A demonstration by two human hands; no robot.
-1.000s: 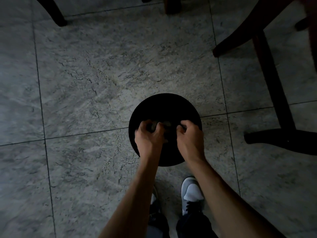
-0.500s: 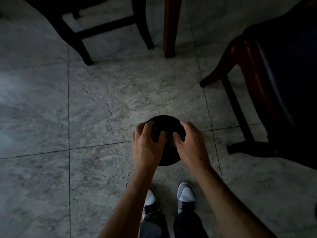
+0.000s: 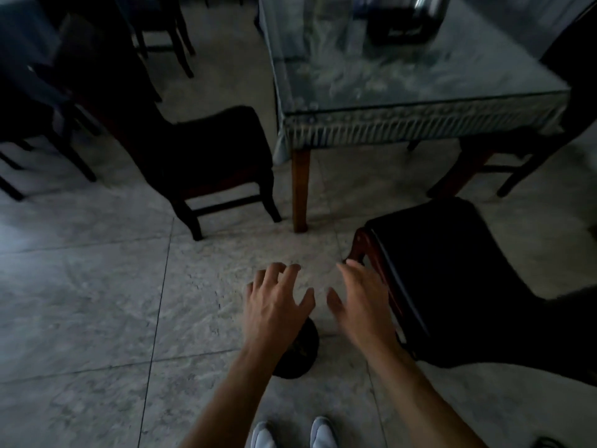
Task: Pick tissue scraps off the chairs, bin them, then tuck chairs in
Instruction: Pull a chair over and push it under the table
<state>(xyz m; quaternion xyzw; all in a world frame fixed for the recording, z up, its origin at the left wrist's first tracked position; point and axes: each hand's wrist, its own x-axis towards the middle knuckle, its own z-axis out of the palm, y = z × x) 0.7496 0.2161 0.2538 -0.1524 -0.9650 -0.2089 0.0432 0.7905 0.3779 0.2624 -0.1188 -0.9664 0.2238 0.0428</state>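
A small round black bin (image 3: 302,352) stands on the tiled floor in front of my feet, partly hidden under my left wrist. My left hand (image 3: 274,305) hovers above it with fingers spread and nothing in it. Beside it, my right hand (image 3: 361,305) is also open and empty, close to the front corner of a dark-seated wooden chair (image 3: 458,279) on the right. Another dark chair (image 3: 206,150) stands pulled out at the left of the table (image 3: 387,121). No tissue scraps show on either seat.
The table has a glass top over a fringed cloth, with a dark metal pot (image 3: 403,17) on it. A third chair (image 3: 529,134) sits at its right side, and more dark chairs (image 3: 38,101) stand at the far left. Grey tiles lie open to the left.
Both hands have let go of the bin's rim, risen and spread open. My view has tilted up from the floor to take in the table and chairs.
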